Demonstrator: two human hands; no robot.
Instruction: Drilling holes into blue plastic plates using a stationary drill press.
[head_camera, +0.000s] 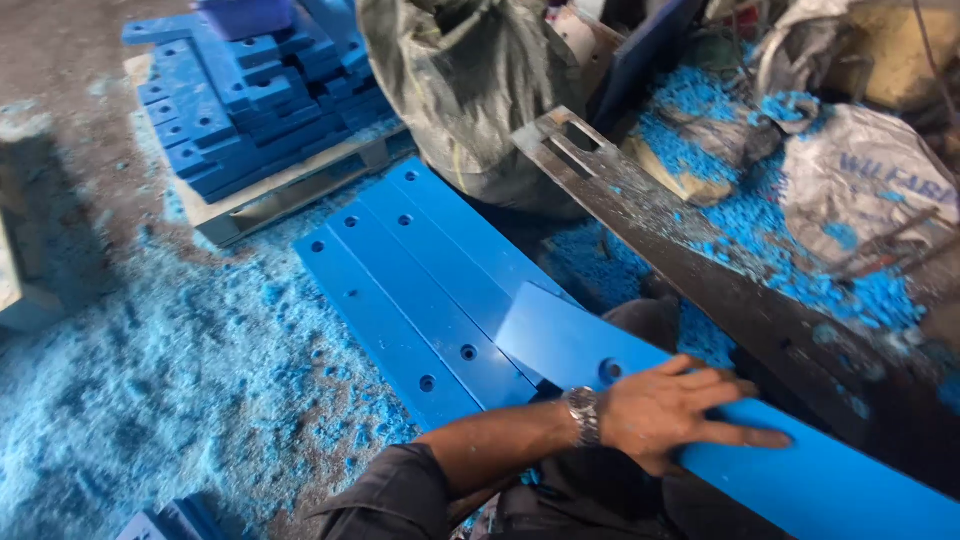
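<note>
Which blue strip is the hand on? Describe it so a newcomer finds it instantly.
Start at the row of long blue strips lying flat on the shavings-covered floor. At their near end one blue strip crosses over them at a slant, under the left hand. Only it is raised and angled.

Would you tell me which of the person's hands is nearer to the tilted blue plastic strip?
Left. The left hand lies flat on the tilted blue strip, just beside its drilled hole. The right hand is out of view.

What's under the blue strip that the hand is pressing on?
The left hand lies flat on the blue strip. Its far end overlaps the drilled blue strips lying side by side on the floor. What is beneath its near part is hidden by the arm and strip.
</note>
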